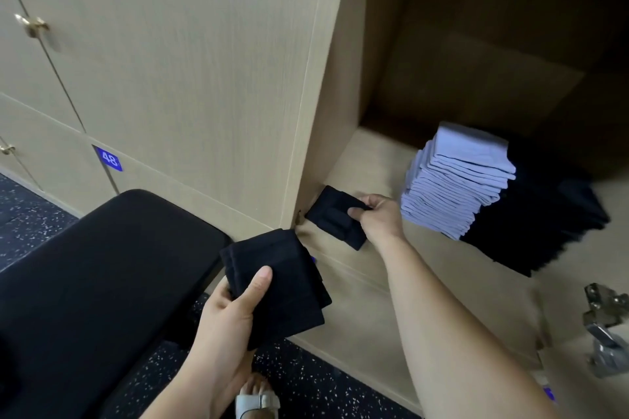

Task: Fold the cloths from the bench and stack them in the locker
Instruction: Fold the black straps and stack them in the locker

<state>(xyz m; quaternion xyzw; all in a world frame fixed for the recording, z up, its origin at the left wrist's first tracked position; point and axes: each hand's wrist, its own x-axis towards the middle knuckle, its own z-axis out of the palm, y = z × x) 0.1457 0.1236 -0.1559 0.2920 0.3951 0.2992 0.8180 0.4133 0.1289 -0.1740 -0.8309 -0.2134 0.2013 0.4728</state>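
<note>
Two folded black cloths in hand at open locker (354,146)
Right hand (379,216) fingers pinched on small black cloth (335,216) over locker floor; left hand (231,306) fingers clamped on larger black cloth (282,279) beside worktop (102,265)

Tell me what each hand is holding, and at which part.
Left hand grips a folded black cloth at its near-left corner. Right hand pinches a smaller folded black cloth by its right edge.

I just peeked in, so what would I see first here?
Probably the tall stack of pale blue cloths on the locker shelf, with a dark pile beside it. Then the two hands: the right hand holds a black cloth at the shelf's left, the left hand another nearer the bench.
</note>
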